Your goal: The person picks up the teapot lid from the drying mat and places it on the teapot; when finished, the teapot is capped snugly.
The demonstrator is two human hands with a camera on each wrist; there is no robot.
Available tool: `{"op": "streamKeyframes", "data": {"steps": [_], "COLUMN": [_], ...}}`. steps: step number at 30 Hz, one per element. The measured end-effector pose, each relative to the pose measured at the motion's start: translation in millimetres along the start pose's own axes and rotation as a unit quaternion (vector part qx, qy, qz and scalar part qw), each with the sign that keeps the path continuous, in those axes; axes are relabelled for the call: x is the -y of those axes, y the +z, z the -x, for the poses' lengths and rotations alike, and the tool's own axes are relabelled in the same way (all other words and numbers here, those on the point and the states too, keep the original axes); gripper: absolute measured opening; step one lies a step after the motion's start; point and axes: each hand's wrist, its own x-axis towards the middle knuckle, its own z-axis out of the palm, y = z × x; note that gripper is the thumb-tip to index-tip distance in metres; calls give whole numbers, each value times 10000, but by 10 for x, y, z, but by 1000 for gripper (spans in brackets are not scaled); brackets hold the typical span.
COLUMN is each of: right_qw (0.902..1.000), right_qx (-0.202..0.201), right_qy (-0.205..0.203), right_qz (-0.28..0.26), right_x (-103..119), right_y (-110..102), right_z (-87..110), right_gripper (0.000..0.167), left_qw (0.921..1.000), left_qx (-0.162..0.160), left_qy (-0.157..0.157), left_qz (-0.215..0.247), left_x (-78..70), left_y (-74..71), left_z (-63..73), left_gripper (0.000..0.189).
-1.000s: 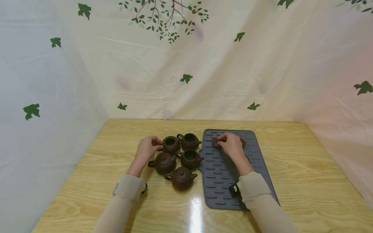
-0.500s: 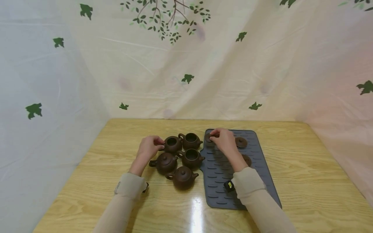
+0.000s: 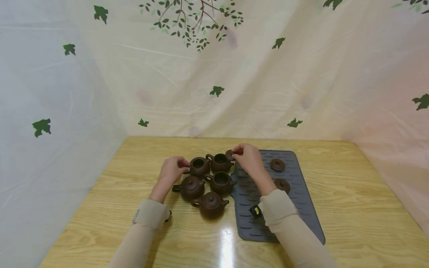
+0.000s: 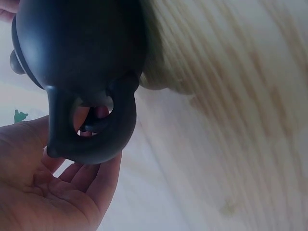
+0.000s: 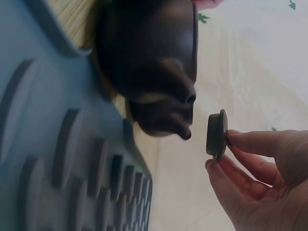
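Observation:
My right hand (image 3: 248, 158) pinches a round brown teapot lid (image 5: 219, 134) by its knob, held in the air near the spout of the back right teapot (image 3: 220, 162). My left hand (image 3: 170, 172) pinches the handle of the back left teapot (image 3: 200, 166), which has no lid on. In front of that stands a lidded teapot (image 3: 192, 187); its handle (image 4: 115, 125) hides part of my left fingers in the left wrist view. Another open teapot (image 3: 221, 182) sits to the right, and a lidded teapot (image 3: 211, 205) is nearest the front.
A dark grey ridged mat (image 3: 248, 223) lies right of the teapots. On it are two more lids, one at the back (image 3: 277, 164) and another lid (image 3: 282, 185) partly behind my right wrist. The teapots stand close together on the wooden table (image 3: 355, 208).
My right hand has lifted the lid off the mat and carried it left toward the back right teapot. The left hand has stayed at the back left teapot's handle.

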Motion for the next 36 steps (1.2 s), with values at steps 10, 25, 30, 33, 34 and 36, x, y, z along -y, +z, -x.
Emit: {"op": "streamKeyframes", "data": {"steps": [10,25,30,33,34,36], "right_qw": [10000,9987,9974,9966,9964,9960], "right_qx": [23,330,488,568,586,602], "right_qy": [-74,-339,-410,-470,-495,-555], "right_qz": [-61,-190,-335,-358,-349,-348], "right_x": [215,435,486,513,521,532], "right_y": [152,483,583,633,648,677], "right_z": [-37,-77,-81,-79,-78,-79], "right_gripper": [16,14,14,15,15,14], "left_qw": [10000,9999,9999,9999,9999,9999], "left_qx": [-25,-81,-103,-100,-95,-88], "left_qy": [-81,-28,-40,-47,-52,-66], "left_qz": [4,-52,-106,-109,-114,-110], "left_x": [-19,-22,-35,-43,-46,-50], "left_y": [8,6,6,6,6,7], "left_z": [1,10,5,4,4,1], "left_gripper": [7,8,9,9,9,9]}}
